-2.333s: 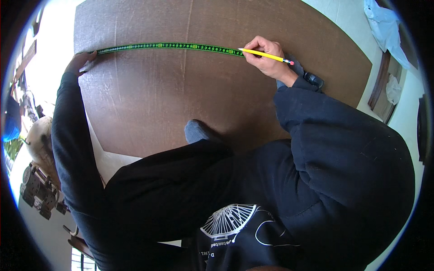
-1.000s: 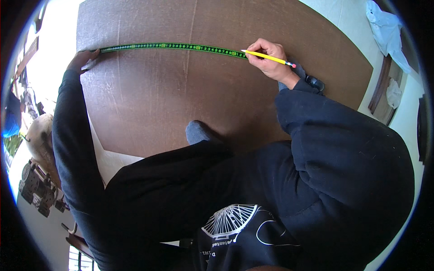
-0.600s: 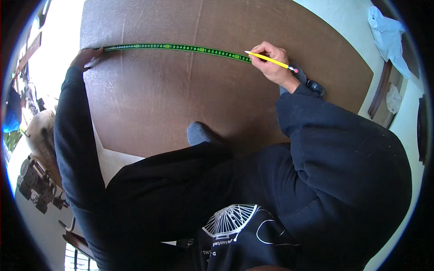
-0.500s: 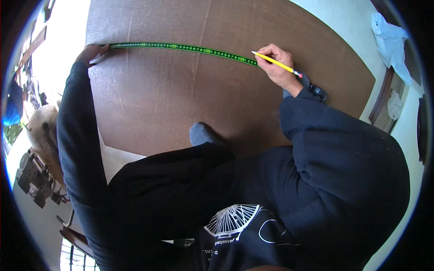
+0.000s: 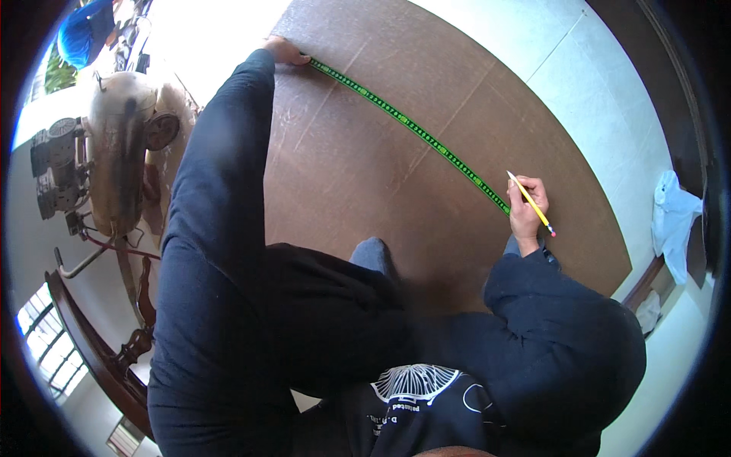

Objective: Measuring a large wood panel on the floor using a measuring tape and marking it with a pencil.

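Machinery (image 5: 114, 152), a rusted tank with a motor, stands at far left on the pale floor, with a dark curved wooden chair frame (image 5: 99, 343) below it. Just right of these runs the left edge of a large brown board (image 5: 365, 167) lying flat on the floor. The left hand (image 5: 285, 52) presses down at that board's upper left edge, pinning one end of a green tape measure (image 5: 411, 126); whether its fingers are curled or flat cannot be told, as the dark sleeve hides most of it. The tape lies stretched in a straight diagonal across the board toward the lower right, with bare brown surface on both sides of it. Its far end meets the right hand (image 5: 525, 209), which is closed around a yellow pencil (image 5: 531, 202), tip set on the board beside the tape. Beyond that hand the board's right edge slants past pale tiled floor (image 5: 579, 84), open up to a white cloth (image 5: 674, 217) draped at far right.
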Tool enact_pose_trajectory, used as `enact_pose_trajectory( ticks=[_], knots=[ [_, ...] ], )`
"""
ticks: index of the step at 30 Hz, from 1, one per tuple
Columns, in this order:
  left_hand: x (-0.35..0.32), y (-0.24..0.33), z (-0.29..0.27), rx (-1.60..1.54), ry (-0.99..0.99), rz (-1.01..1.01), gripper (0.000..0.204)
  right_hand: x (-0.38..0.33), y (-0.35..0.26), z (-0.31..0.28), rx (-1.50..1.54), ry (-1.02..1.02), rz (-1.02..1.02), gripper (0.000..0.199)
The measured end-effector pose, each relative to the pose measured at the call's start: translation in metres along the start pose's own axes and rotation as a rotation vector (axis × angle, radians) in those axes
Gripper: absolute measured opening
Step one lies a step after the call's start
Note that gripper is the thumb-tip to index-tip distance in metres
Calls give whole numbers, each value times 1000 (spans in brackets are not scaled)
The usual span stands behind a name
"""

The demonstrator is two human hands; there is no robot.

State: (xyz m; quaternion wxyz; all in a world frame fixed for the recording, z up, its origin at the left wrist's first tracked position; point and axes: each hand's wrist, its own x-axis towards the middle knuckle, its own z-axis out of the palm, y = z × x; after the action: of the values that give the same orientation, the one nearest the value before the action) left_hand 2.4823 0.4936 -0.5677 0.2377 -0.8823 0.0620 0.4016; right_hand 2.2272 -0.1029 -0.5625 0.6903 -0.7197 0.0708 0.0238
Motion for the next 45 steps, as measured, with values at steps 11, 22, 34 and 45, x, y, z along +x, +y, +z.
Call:
enact_pose_trajectory(
  ticks=[11,22,34,45],
  knots=[
    [-10,-6,-9,-77,90,91,75,-30,-53,-104,-897,371,-155,27],
    [-11,-13,5,-28,46,81,72,-124,-38,-140,-1128,241,-52,22],
    [-2,-40,73,-635,415,-62,68,-111,-21,-151,-1015,141,-164,45],
    [-84,-71,122,-473,566,2,29,-70,-19,-136,-865,121,-253,36]
  ],
)
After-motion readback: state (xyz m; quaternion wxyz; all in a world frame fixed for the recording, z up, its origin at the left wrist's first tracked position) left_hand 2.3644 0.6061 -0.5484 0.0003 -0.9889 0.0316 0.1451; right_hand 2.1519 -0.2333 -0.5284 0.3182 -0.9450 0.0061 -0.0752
